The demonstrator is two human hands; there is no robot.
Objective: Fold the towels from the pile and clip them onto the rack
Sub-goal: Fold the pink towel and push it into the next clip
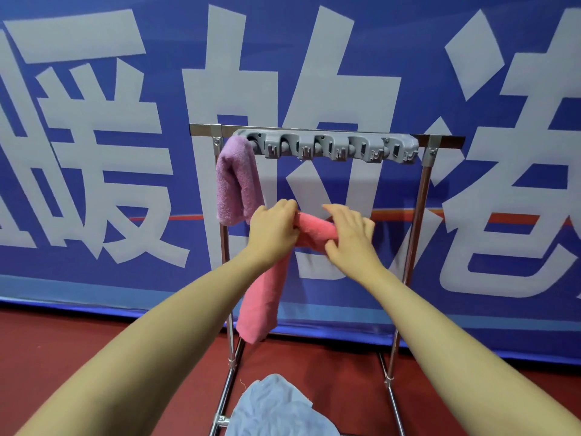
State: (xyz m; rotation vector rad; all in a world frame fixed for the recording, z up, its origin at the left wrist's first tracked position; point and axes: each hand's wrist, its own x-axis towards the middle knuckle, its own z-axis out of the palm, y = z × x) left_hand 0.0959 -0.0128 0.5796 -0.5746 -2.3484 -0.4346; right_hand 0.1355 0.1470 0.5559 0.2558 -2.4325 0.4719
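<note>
A pink towel (262,306) is bunched into a long roll between my hands, in front of the metal rack (421,196). My left hand (273,228) grips its upper bend, and the long end hangs down below that hand. My right hand (349,234) closes over the short end to the right. A grey clip strip (330,147) with several clips runs along the rack's top bar. A folded purple towel (234,180) hangs from the leftmost clip. A crumpled light blue towel (276,407) lies at the rack's base, at the bottom of the view.
A large blue banner (94,152) with white characters stands right behind the rack. The floor (78,347) is dark red. The rack's slanted legs (229,382) spread out toward me on both sides of the blue towel.
</note>
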